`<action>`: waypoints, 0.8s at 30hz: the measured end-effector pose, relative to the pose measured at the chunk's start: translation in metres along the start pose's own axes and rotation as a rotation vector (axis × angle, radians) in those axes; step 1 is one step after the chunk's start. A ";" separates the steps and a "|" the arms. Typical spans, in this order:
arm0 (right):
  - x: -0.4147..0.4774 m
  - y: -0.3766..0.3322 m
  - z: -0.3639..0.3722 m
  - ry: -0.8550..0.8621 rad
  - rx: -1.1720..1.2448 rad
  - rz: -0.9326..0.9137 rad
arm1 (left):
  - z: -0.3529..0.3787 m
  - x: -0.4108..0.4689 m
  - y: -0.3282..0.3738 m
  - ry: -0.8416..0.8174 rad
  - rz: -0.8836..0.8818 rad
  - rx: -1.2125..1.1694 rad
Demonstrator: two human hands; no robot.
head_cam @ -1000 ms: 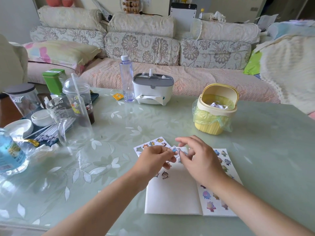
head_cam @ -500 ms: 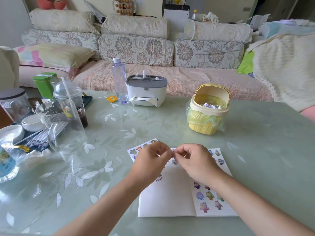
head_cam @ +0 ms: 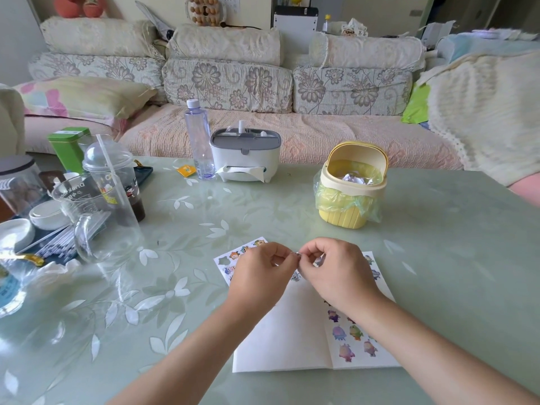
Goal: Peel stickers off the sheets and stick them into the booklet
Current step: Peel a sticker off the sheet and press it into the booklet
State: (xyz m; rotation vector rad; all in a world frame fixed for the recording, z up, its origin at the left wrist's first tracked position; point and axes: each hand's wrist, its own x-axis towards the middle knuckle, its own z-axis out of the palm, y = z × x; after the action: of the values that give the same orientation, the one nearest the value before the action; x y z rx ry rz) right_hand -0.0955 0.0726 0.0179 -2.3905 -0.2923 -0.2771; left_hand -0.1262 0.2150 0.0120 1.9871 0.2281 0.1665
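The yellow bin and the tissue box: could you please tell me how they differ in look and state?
The yellow bin has a cream lid tipped open; the tissue box is white with a grey top. The bin is lined with a greenish bag and holds crumpled paper; the tissue box shows a tissue at its front slot. The bin stands nearer the camera than the box. Both sit upright on the table.

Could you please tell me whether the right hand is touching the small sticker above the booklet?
Touching. The head view shows the right hand pinching the sticker at its fingertips, the left hand pinching its other edge.
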 end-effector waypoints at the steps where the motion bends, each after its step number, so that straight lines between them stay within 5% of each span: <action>1: 0.001 0.001 0.000 0.025 -0.028 -0.035 | 0.001 0.000 0.002 0.002 0.001 0.004; 9: 0.007 0.010 -0.003 0.205 -0.161 -0.354 | 0.002 0.004 0.012 0.032 0.034 -0.034; 14: 0.014 0.002 -0.018 -0.068 0.465 -0.027 | -0.003 0.004 0.020 0.046 0.080 -0.107; 24: 0.017 0.001 -0.041 -0.341 0.874 0.226 | -0.015 0.003 0.033 -0.055 0.205 -0.102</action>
State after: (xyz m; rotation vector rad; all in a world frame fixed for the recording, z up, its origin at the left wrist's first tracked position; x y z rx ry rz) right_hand -0.0840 0.0467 0.0516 -1.5645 -0.2279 0.3178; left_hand -0.1240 0.2161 0.0481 1.9081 -0.0201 0.2497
